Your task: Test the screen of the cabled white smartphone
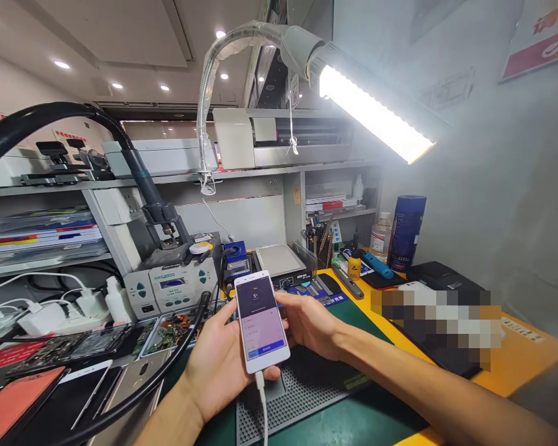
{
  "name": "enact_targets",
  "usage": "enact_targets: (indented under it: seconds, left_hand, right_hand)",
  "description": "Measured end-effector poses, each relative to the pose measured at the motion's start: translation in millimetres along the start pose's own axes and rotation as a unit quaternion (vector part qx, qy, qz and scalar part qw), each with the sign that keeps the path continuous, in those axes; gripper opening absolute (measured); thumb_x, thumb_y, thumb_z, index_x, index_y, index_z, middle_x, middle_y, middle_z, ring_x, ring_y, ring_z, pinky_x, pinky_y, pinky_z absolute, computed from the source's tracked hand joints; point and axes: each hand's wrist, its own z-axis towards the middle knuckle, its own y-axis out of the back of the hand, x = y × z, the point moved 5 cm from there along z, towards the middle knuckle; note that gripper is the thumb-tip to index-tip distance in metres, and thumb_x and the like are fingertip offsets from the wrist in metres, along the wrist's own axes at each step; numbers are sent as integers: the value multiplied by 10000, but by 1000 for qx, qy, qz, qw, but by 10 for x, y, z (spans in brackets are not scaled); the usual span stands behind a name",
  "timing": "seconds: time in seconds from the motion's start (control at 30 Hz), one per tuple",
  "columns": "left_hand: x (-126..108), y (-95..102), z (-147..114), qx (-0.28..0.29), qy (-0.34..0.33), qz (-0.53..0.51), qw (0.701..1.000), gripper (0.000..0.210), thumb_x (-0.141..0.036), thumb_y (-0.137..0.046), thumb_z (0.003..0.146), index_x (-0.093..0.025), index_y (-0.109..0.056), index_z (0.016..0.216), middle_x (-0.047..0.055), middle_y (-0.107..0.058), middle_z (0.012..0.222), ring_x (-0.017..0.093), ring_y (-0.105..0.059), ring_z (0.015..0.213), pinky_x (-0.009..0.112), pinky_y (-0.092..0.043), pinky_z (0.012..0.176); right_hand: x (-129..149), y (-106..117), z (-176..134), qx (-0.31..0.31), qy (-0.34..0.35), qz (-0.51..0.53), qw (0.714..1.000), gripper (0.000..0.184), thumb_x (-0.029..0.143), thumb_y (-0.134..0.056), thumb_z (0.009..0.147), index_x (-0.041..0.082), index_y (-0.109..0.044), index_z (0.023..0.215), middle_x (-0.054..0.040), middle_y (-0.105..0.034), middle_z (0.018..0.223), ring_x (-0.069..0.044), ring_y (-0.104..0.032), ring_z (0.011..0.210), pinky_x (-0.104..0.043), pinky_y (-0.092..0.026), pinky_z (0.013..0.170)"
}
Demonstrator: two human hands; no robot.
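Observation:
A white smartphone (261,322) is held upright-tilted in front of me, its screen lit with a dark top part, a pale list and a blue bar. My left hand (221,359) wraps round its left side and back. On the phone's right edge rest the fingers of my right hand (309,325), partly hidden behind the phone. A white charging cable (262,390) is plugged into its bottom end and hangs down. Beneath lies a grey perforated mat (302,402) on a green work mat (372,409).
A soldering or hot-air station (172,285) stands left, with a black hose (186,347) curving past my left arm. Circuit boards fill a tray (151,337). Several phones lie at the left. A lamp (372,111) hangs overhead. At right are a yellow bottle (354,266) and a blue can (407,232).

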Motion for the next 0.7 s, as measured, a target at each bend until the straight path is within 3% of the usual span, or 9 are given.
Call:
enact_targets:
  seconds: [0.3, 0.5, 0.7]
  left_hand:
    - [14, -22, 13, -6, -14, -12, 1000, 517, -498, -434, 980, -81, -649, 1199, 205, -682, 1048, 298, -662, 772, 442, -562, 539]
    - [36, -35, 2, -19, -14, -11, 1000, 508, -493, -428, 973, -85, -649, 1181, 205, -698, 1007, 302, -681, 721, 422, -551, 514]
    - [34, -15, 14, -23, -20, 3, 1000, 511, -472, -416, 979, -104, -618, 1269, 190, -709, 1010, 315, -688, 716, 434, -552, 522]
  right_hand:
    - [-46, 24, 21, -7, -1, -4, 1000, 314, 478, -504, 910, 186, -612, 954, 37, -385, 656, -127, -299, 593, -264, -356, 595]
    - [-57, -1, 11, -24, 9, -27, 999, 347, 490, -473, 916, 193, -644, 964, -34, -594, 791, -183, -494, 703, -324, -418, 651]
    - [-69, 10, 24, -19, 32, -42, 998, 350, 486, -548, 849, 200, -625, 1036, -40, -631, 881, -196, -564, 788, -305, -451, 649]
